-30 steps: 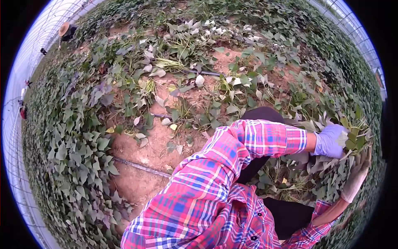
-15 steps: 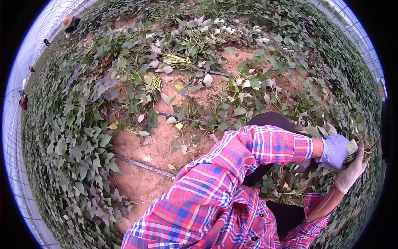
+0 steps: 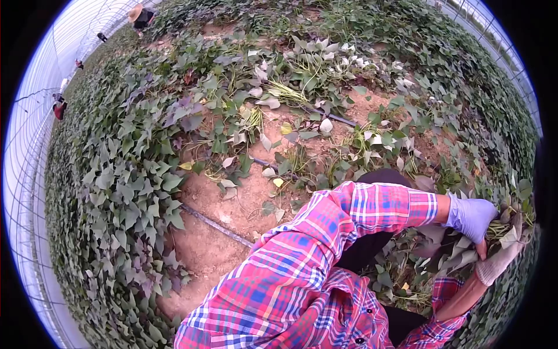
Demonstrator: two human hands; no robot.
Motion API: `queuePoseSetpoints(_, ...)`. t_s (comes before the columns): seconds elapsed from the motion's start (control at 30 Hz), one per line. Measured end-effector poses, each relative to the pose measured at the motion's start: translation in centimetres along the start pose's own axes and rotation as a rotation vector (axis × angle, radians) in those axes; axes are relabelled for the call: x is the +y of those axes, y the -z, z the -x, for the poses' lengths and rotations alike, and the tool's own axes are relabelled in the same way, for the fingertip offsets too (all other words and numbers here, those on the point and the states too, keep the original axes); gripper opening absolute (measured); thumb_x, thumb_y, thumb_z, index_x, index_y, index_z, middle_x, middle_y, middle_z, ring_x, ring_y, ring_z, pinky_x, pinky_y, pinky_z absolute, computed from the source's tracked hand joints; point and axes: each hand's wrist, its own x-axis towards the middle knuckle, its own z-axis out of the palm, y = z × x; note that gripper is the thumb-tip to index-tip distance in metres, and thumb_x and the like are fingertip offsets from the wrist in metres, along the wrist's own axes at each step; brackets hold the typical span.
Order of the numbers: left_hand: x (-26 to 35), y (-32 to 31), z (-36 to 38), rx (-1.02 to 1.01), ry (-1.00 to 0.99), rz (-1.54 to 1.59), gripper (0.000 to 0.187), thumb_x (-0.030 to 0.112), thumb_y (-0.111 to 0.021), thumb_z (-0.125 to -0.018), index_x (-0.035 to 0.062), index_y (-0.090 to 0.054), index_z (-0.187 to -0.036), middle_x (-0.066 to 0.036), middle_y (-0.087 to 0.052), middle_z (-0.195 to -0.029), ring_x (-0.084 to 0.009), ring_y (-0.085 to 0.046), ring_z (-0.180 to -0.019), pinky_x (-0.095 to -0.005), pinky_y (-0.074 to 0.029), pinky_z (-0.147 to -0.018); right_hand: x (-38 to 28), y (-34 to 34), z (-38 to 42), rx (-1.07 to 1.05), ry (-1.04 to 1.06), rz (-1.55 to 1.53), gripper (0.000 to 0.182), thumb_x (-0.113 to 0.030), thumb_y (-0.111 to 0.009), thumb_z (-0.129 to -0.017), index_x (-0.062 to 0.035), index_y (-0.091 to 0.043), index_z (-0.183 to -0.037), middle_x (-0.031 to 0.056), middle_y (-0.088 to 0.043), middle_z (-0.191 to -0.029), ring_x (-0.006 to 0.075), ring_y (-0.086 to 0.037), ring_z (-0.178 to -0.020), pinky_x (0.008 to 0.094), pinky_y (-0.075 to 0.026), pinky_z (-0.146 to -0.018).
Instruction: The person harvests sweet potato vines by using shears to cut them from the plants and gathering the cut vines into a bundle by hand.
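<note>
My left hand (image 3: 472, 217), in a lavender glove with a bare fingertip showing, is closed on leafy vines at the right. Just below and to its right, my right hand (image 3: 501, 260), in a whitish knit glove, is wrapped round a bunch of cut-looking vine stems (image 3: 499, 230). Leaves hide most of its fingers. The bunch lies between both hands, with broad green leaves sticking out above and over the right glove. Large dull leaves (image 3: 427, 249) hang under my left wrist.
Dense leafy vines (image 3: 116, 192) cover the left side. Bare reddish soil (image 3: 218, 198) shows mid-view, crossed by a dark hose (image 3: 215, 224). Pale-stemmed vines (image 3: 285, 92) lie beyond. A person in a straw hat (image 3: 139, 17) bends at the upper left; others are farther off. Greenhouse framing curves along both edges.
The view has shifted, so the field sits farther right. My left hand has turned, its fingers pointing lower, and my right hand is now more covered by leaves.
</note>
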Motion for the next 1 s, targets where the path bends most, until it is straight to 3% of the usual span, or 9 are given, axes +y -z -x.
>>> queuePoseSetpoints(0.17,0.4,0.1,0.6,0.006,0.081,-0.151,0.057,0.04,-0.081,-0.051,-0.0005,-0.068,-0.088,-0.02,-0.067,-0.084,-0.0326,-0.066,-0.082,-0.038,-0.051,-0.076,0.6,2.2,-0.6,-0.048,-0.045,0.064,0.046,-0.013,-0.039,-0.094,0.007,-0.038,-0.135,0.0171,-0.046,-0.135,0.0249,-0.051,-0.119,0.0365,-0.041,-0.102)
queuePoseSetpoints(0.27,-0.4,-0.4,0.0,0.067,0.024,-0.277,0.055,0.038,-0.079,-0.052,0.0012,-0.067,-0.091,-0.019,-0.067,-0.081,-0.0328,-0.066,-0.081,-0.039,-0.051,-0.074,-0.5,2.8,0.6,-0.17,0.245,0.521,0.045,-0.013,-0.042,-0.094,0.0032,-0.04,-0.135,0.0139,-0.048,-0.133,0.0232,-0.052,-0.116,0.0349,-0.042,-0.1)
queuePoseSetpoints(0.3,-0.4,-0.2,0.0,0.093,0.019,-0.321,0.054,0.037,-0.079,-0.053,0.0013,-0.067,-0.092,-0.019,-0.067,-0.081,-0.0326,-0.066,-0.08,-0.0394,-0.051,-0.073,-2.5,1.8,1.6,-0.503,0.106,0.187,0.043,-0.017,-0.041,-0.096,0.001,-0.041,-0.135,0.0117,-0.048,-0.133,0.0205,-0.05,-0.118,0.0338,-0.04,-0.1)
queuePoseSetpoints(0.4,0.0,1.0,0.1,0.135,-0.069,-0.35,0.052,0.034,-0.078,-0.053,0.0031,-0.065,-0.093,-0.019,-0.066,-0.079,-0.0341,-0.066,-0.079,-0.0409,-0.051,-0.073,-5.2,-0.4,0.3,-0.228,-0.301,-0.13,0.048,-0.034,-0.04,-0.099,-0.004,-0.04,-0.137,0.0102,-0.047,-0.134,0.0193,-0.046,-0.122,0.0332,-0.034,-0.104)
queuePoseSetpoints(0.5,-0.5,2.5,-0.1,0.332,-0.127,-0.315,0.052,0.029,-0.078,-0.053,0.0037,-0.064,-0.096,-0.018,-0.066,-0.079,-0.0356,-0.065,-0.079,-0.0416,-0.05,-0.072,-1.6,8.7,-2.7,-0.345,0.026,0.351,0.069,-0.044,-0.041,-0.096,0.0006,-0.02,-0.144,0.0166,-0.04,-0.14,0.0264,-0.044,-0.125,0.0358,-0.037,-0.103)
queuePoseSetpoints(0.63,1.1,8.1,2.6,0.568,-0.158,-0.377,0.049,0.02,-0.079,-0.053,0.0049,-0.063,-0.097,-0.018,-0.065,-0.078,-0.0363,-0.064,-0.078,-0.0417,-0.05,-0.071,-0.5,8.4,-2.2,-0.415,-0.164,0.492,0.061,-0.044,-0.045,-0.096,-0.013,-0.028,-0.146,0.0126,-0.047,-0.132,0.0173,-0.055,-0.103,0.0283,-0.045,-0.085)
queuePoseSetpoints(0.8,0.1,16.7,12.7,0.73,-0.067,-0.626,0.041,0.017,-0.076,-0.057,0.0079,-0.062,-0.093,-0.016,-0.064,-0.075,-0.0343,-0.064,-0.073,-0.0402,-0.05,-0.066,6.7,13.6,-3.1,-0.436,-0.408,0.691,0.054,-0.024,-0.056,-0.092,-0.013,-0.037,-0.142,0.0038,-0.057,-0.104,0.0069,-0.052,-0.072,0.0186,-0.042,-0.06)
queuePoseSetpoints(0.97,-4.9,21.0,26.2,0.672,0.42,-0.866,0.044,0.02,-0.072,-0.062,0.0102,-0.062,-0.104,-0.017,-0.065,-0.08,-0.0352,-0.064,-0.078,-0.0426,-0.05,-0.068,10.6,16.3,-2.4,-0.334,-0.576,0.779,0.048,-0.015,-0.055,-0.091,-0.0101,-0.041,-0.137,-0.0013,-0.058,-0.084,0.0045,-0.047,-0.051,0.0173,-0.034,-0.042)
queuePoseSetpoints(1.0,-6.4,21.4,29.0,0.637,0.506,-0.911,0.049,0.02,-0.072,-0.062,0.0105,-0.061,-0.109,-0.018,-0.065,-0.082,-0.0358,-0.064,-0.079,-0.0429,-0.05,-0.07,11.8,18.5,-3.5,-0.434,-0.618,0.822,0.046,-0.01,-0.054,-0.09,-0.0042,-0.042,-0.135,0.0032,-0.058,-0.098,0.0085,-0.052,-0.071,0.02,-0.041,-0.06)
